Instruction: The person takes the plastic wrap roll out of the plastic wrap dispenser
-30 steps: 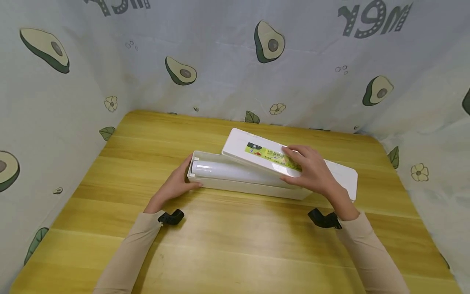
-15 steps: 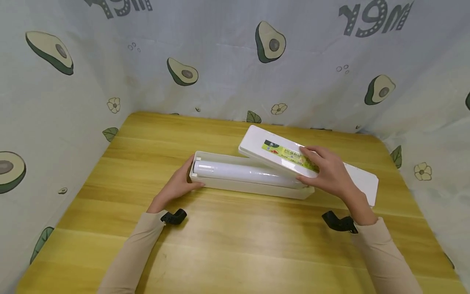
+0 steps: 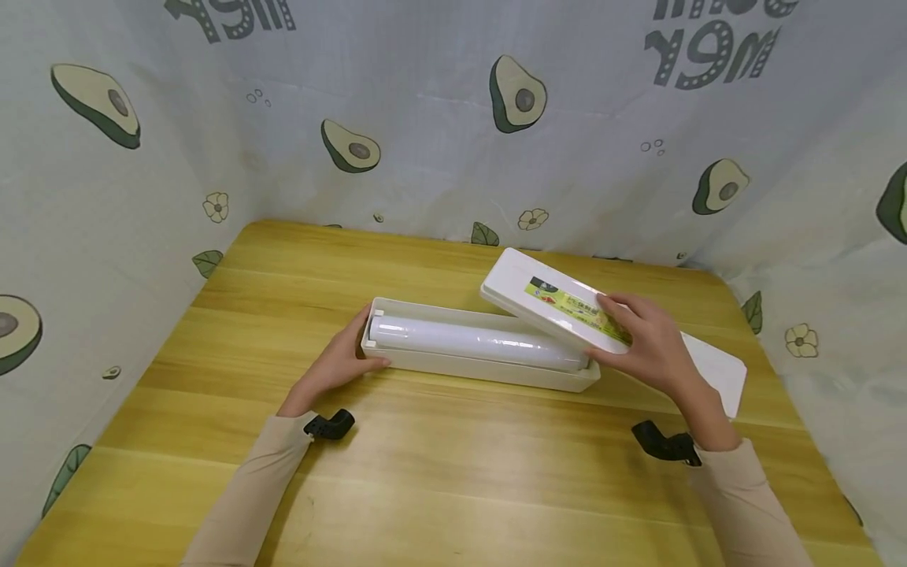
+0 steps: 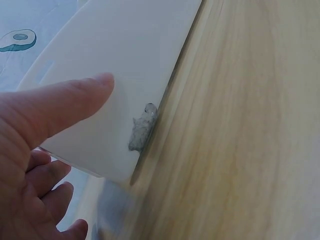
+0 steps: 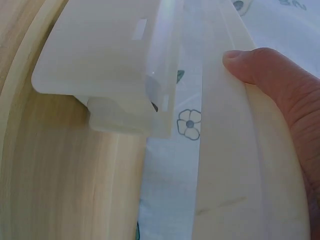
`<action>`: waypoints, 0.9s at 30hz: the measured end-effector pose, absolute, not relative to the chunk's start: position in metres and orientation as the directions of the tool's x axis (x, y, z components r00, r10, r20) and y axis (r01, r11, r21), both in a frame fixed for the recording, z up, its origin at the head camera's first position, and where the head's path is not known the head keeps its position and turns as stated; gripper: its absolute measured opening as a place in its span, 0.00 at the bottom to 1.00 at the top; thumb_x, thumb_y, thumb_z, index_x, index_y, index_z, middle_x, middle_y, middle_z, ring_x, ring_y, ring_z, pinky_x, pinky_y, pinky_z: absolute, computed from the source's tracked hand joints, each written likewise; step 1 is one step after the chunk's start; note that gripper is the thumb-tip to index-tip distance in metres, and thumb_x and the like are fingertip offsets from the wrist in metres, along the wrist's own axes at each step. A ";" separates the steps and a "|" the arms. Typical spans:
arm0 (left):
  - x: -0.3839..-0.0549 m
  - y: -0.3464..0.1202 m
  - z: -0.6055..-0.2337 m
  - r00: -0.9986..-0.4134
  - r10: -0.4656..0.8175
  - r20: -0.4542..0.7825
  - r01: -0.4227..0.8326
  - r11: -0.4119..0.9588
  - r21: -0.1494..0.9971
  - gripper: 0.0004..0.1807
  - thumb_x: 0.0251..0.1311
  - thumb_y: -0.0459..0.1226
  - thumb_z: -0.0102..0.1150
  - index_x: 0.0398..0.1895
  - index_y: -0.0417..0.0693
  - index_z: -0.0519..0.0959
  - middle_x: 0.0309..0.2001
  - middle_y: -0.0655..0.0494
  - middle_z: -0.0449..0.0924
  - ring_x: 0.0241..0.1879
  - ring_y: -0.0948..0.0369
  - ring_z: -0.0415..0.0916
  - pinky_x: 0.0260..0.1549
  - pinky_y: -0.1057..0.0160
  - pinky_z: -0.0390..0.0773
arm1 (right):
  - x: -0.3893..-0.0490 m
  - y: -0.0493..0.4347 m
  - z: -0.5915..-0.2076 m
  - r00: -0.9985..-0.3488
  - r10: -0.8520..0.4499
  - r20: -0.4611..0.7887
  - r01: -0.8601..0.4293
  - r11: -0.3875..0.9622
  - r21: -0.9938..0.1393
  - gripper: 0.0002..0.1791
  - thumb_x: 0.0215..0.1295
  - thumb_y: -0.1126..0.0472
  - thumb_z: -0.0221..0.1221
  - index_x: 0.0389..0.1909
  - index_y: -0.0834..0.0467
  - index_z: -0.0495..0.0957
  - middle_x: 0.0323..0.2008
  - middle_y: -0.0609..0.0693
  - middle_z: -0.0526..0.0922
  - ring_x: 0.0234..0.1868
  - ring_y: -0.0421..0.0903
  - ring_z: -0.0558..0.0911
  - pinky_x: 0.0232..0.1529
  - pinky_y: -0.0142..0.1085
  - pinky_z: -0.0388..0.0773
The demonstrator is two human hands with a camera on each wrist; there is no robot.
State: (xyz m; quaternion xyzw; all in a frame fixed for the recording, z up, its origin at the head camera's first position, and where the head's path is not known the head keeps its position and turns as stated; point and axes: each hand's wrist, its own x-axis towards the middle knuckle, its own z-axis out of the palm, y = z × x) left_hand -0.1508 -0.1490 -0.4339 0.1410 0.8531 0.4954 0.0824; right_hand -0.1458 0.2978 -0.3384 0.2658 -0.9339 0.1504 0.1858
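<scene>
Right grip (image 3: 648, 339) pinches the white lid (image 3: 556, 316), thumb on near edge, fingers over top by the label (image 3: 575, 307). Lid tilted, over the right end of the box (image 3: 482, 372); right wrist view shows a gap between. Left grip (image 3: 343, 362) holds box's left end, thumb on front wall. Change: lid slid rightward over the last second, box about put, so the white roll (image 3: 475, 339) inside now shows nearly full length. Uncovering looks almost done; roll seems reachable. Box on wooden desk (image 3: 453, 465), avocado-print curtain (image 3: 425, 94) behind.
</scene>
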 end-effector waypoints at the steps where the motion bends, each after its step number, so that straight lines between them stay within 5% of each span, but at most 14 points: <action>1: -0.151 -0.149 -0.434 -0.946 0.323 0.001 0.161 0.471 0.867 0.55 0.51 0.39 0.68 0.75 0.52 0.40 0.70 0.43 0.55 0.69 0.46 0.54 0.69 0.41 0.51 | -0.146 0.299 -0.339 -0.786 -0.442 0.432 -0.555 0.812 -0.181 0.46 0.31 0.57 0.76 0.59 0.62 0.73 0.50 0.63 0.77 0.49 0.61 0.75 0.45 0.56 0.70; 27: -0.147 -0.147 -0.431 -0.945 0.326 0.013 0.176 0.477 0.861 0.55 0.51 0.39 0.68 0.75 0.49 0.41 0.71 0.42 0.54 0.70 0.44 0.53 0.69 0.40 0.50 | -0.123 0.334 -0.344 -0.841 -0.315 0.440 -0.436 0.876 -0.205 0.46 0.34 0.54 0.76 0.59 0.65 0.72 0.51 0.66 0.76 0.46 0.62 0.74 0.42 0.54 0.69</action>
